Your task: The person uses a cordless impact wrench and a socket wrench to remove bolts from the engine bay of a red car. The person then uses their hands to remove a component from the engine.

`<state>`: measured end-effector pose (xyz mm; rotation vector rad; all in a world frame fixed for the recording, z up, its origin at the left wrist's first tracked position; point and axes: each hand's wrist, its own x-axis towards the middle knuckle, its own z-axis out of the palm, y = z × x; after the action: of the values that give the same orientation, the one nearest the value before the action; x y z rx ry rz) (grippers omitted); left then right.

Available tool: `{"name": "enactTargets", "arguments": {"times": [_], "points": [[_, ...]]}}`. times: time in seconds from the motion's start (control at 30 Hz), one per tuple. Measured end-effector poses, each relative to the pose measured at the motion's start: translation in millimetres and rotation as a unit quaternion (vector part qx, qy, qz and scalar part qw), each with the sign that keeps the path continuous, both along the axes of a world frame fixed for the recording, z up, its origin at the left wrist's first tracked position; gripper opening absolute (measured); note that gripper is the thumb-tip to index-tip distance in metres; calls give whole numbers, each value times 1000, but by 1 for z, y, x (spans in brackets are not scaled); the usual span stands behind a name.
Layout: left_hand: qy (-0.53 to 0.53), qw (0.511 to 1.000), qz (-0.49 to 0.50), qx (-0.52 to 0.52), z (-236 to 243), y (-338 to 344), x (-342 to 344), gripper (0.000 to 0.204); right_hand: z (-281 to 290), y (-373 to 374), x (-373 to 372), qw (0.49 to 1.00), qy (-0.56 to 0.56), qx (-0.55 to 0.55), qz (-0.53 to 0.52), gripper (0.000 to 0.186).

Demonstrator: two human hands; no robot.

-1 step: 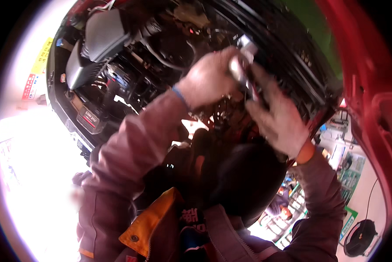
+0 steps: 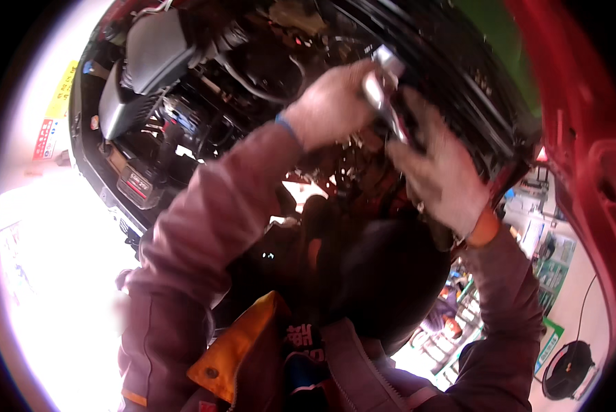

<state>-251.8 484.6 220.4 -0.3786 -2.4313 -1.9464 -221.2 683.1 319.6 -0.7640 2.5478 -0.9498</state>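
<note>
Plainly, what draws our eye is the hand tool, a bright, chromed piece with a rounded head and a slimmer shank running down toward the lower right, where it shows dark and reddish tones (it looks like a ratchet wrench to us). It sits between the two hands, over the open engine bay, just below a pale, blocky metal part. We see the left hand curled round the head, its fingers bent and pinching it from the left. The right hand is spread, thumb apart from the stretched fingers, beside the shank; we cannot tell whether it touches the metal.

Much escapes us here. The left hand covers part of the tool's head, and the right hand's fingers are smeared by blur. The tool's far end is lost in shadow, and whatever it fits onto we cannot make out. Below the hands, the dark engine parts merge together, while the grey plastic cover at upper left reads clearly. Glare washes out the left side of our view.
</note>
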Motion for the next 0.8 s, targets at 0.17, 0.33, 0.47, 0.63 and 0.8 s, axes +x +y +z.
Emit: {"name": "enactTargets", "arguments": {"times": [0.17,0.33,0.47,0.63,0.8], "points": [[-208,969,-124,44,-63,38,-62,41,-51,23,-35,991,-36,103,-73,55],[-200,964,-174,-4,-146,80,-72,40,-137,30,-7,961,-33,110,-251,52],[-235,949,-205,33,-180,93,-78,40,-163,35,-9,948,-48,163,-269,53],[-252,940,-221,-59,-208,99,-86,44,-209,43,-13,939,-77,167,-290,54],[-220,948,-208,-98,-229,106,-85,45,-245,47,-10,921,-102,194,-323,64]]}}
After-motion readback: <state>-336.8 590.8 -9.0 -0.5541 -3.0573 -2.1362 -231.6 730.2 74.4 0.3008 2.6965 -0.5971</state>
